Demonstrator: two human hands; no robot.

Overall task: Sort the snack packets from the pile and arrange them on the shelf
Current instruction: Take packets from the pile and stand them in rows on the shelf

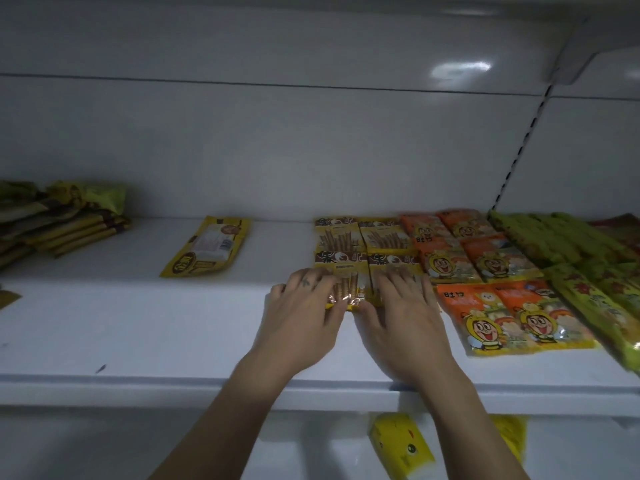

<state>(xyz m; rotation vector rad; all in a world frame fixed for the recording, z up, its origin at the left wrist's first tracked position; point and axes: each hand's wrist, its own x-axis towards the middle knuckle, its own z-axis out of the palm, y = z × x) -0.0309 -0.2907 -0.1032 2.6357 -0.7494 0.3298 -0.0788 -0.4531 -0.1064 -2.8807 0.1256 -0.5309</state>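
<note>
Yellow packets (pixel 356 282) under flat left hand (pixel 304 308) and right hand (pixel 403 306)

My left hand (pixel 304 308) bears a small dark mark. The stick-snack packets (pixel 367 237) are yellow with brown bands. Right of them in the frame, orange packets (pixel 498 258) show yellow cartoon bees; far right, lime-green packets (pixel 561 237). The shelf (pixel 138 323) is plain white.

Both your forearms bare down to the near edge. Left hand (pixel 301 317): small dark inked mark by a knuckle. Right hand (pixel 403 308) bare too.
</note>
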